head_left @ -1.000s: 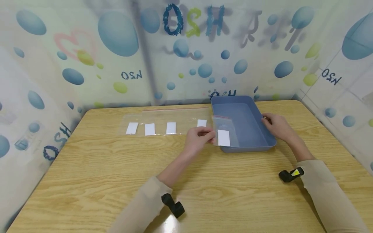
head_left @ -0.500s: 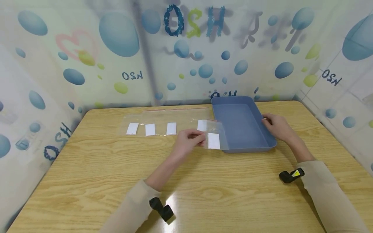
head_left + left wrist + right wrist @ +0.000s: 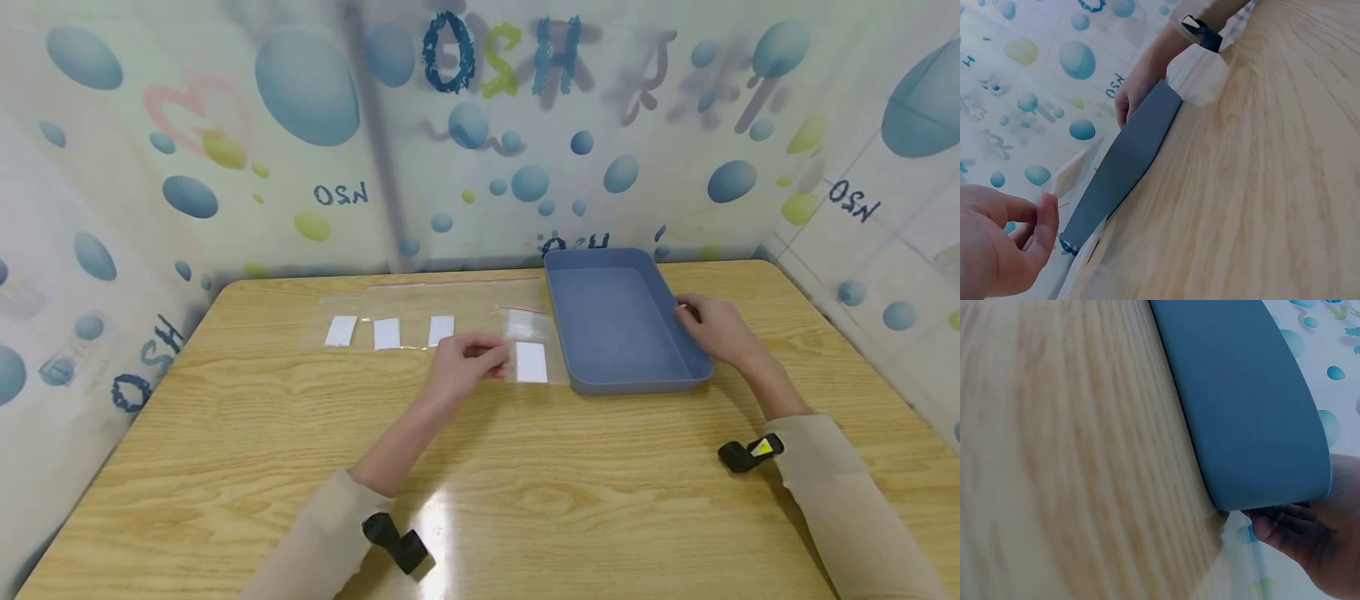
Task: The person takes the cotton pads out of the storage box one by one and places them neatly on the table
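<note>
My left hand [image 3: 468,362] pinches the left edge of a clear zip bag with a white card [image 3: 531,362] inside. In the head view this bag overlaps the bag lying at the right end of a row, just left of the blue-grey tray [image 3: 630,325]. From the left wrist, the thumb and fingertips of the left hand [image 3: 1007,240] meet at the bag's edge, and its white card [image 3: 1067,175] is seen nearly edge-on. My right hand [image 3: 716,327] holds the tray's right side at the rim, its fingers curled against the outer wall.
Several clear zip bags lie in an overlapping row along the back of the wooden table [image 3: 247,458], with white cards [image 3: 386,333] inside. A patterned curtain [image 3: 480,167] hangs behind the table. The tray stands at the back right with nothing in it.
My left hand has moved left with the pinched bag, from over the tray's left part to over the row's right end. The right hand and the tray have stayed in place.
</note>
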`<state>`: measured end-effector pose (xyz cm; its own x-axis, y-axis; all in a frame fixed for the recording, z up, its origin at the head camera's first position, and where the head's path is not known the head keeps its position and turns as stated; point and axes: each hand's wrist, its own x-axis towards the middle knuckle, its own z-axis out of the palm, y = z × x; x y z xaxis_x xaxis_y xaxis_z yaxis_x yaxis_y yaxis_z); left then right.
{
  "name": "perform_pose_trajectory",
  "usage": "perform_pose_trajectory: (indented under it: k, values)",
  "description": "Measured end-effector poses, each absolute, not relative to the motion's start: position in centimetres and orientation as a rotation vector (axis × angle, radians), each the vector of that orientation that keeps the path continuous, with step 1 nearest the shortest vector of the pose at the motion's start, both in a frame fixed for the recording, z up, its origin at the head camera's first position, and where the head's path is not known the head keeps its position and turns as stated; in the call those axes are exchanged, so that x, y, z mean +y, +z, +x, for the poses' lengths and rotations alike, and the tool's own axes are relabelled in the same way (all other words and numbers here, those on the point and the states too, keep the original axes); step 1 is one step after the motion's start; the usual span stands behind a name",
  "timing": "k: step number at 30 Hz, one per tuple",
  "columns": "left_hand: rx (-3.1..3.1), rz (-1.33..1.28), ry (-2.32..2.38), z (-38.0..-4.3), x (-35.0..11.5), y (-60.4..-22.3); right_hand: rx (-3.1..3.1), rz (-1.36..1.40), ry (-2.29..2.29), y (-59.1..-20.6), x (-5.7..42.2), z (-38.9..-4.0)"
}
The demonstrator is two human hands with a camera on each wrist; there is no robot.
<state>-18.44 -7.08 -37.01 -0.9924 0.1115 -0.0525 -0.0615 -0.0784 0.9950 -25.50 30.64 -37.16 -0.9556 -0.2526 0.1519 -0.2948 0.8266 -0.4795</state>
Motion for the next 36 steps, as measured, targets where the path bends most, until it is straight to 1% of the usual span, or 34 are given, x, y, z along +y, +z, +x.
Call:
perform_pose_trajectory:
  k: [21,36]
  values:
    - [2.188,-0.001,2.083,-17.4,-10.3,-37.9,-2.914,0.453,0.814,-37.3,30.5,-25.5]
    - [2.295,-0.063,1.918,-17.5,-11.7,-38.3,-2.923,0.448,0.8,-37.0,30.7,-25.4]
